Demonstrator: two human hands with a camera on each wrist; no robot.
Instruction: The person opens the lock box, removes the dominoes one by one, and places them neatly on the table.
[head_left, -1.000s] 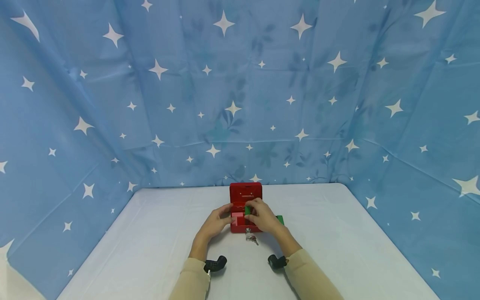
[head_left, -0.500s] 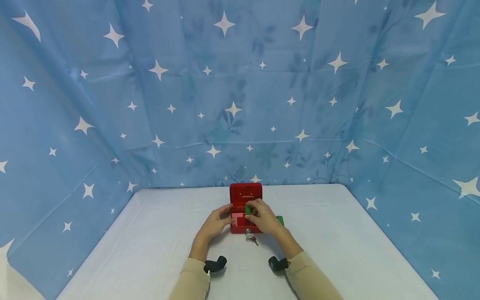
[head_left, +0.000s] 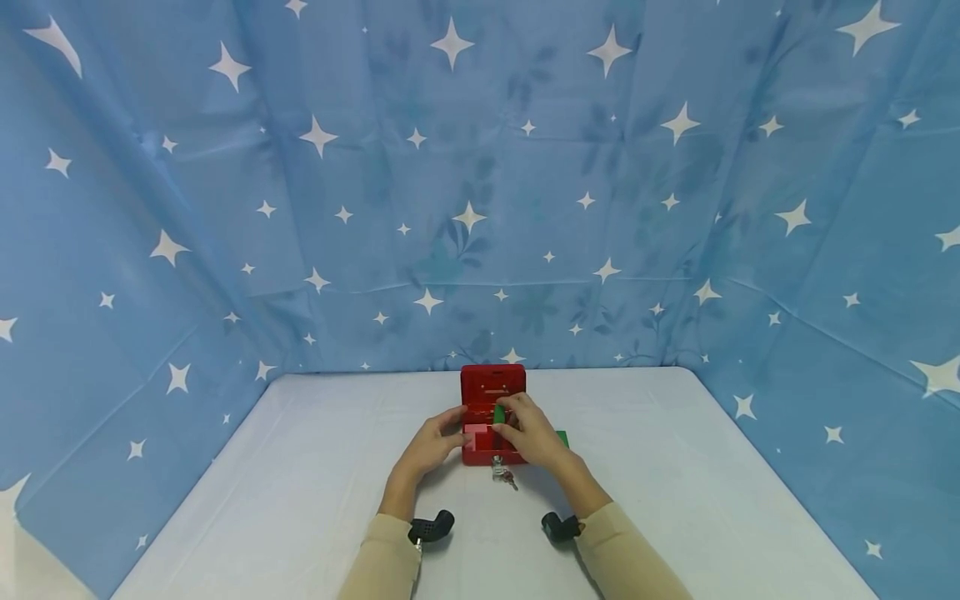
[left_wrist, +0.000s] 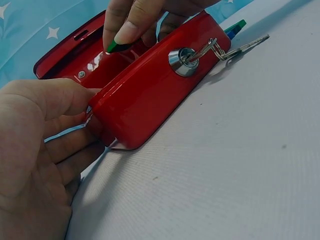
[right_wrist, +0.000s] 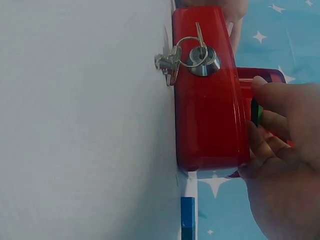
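Note:
A red metal cash box (head_left: 480, 457) stands with its lid (head_left: 492, 379) raised at the back. My left hand (head_left: 429, 446) holds its left end, the thumb on the rim and the fingers along the side, as the left wrist view shows. Over the open box, my right hand (head_left: 531, 433) pinches a green block (head_left: 499, 414) between thumb and fingers. Pink pieces (head_left: 476, 429) lie in the left part of the box. From the front lock (left_wrist: 183, 62) hang a key and a ring with further keys (left_wrist: 220, 52).
A block with a green top (head_left: 562, 437) lies on the table just right of the box; its blue side (right_wrist: 188, 212) shows in the right wrist view. The white table (head_left: 300, 483) meets a blue curtain (head_left: 390, 208) with white stars.
My right hand has lifted slightly and shifted a little to the right with the green block. My left hand and the box stay in place.

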